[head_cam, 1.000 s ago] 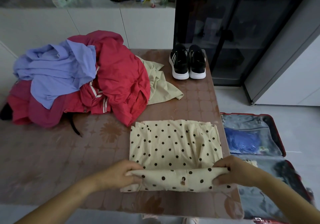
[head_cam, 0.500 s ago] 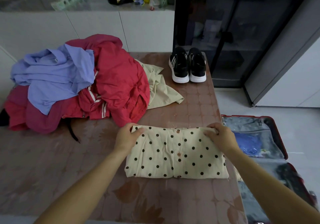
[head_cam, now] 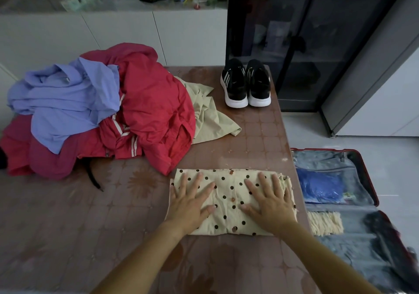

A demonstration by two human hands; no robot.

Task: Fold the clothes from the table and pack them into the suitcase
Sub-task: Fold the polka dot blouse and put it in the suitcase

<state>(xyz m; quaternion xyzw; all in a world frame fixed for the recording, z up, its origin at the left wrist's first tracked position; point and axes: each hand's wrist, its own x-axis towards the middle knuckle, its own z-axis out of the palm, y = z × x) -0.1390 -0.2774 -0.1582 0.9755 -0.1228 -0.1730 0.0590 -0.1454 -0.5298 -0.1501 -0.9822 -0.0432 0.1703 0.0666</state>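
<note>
The cream polka-dot garment [head_cam: 229,194] is laid as a folded rectangle at the near right edge of the worktop [head_cam: 79,225], just beside the open suitcase [head_cam: 326,161] on the floor. It is pressed flat by the left hand [head_cam: 189,207] and the right hand [head_cam: 271,205], both with fingers spread and straight and nothing gripped.

The fabric is judged thin, light and limp, so the fold is likely to be lost if it is lifted by one corner. It would be better taken at both short ends, or carried with the palms slid beneath.

One folded garment is counted, and two hands. In the heap further back at least three unfolded pieces are made out: a red jacket [head_cam: 154,103], a lilac shirt [head_cam: 68,98] and a beige garment [head_cam: 210,119]; a darker red piece beneath may be a fourth. Two black shoes [head_cam: 246,85] are stood side by side at the far edge. In the suitcase a blue packet [head_cam: 322,187] and a cream item [head_cam: 325,223] are seen
</note>
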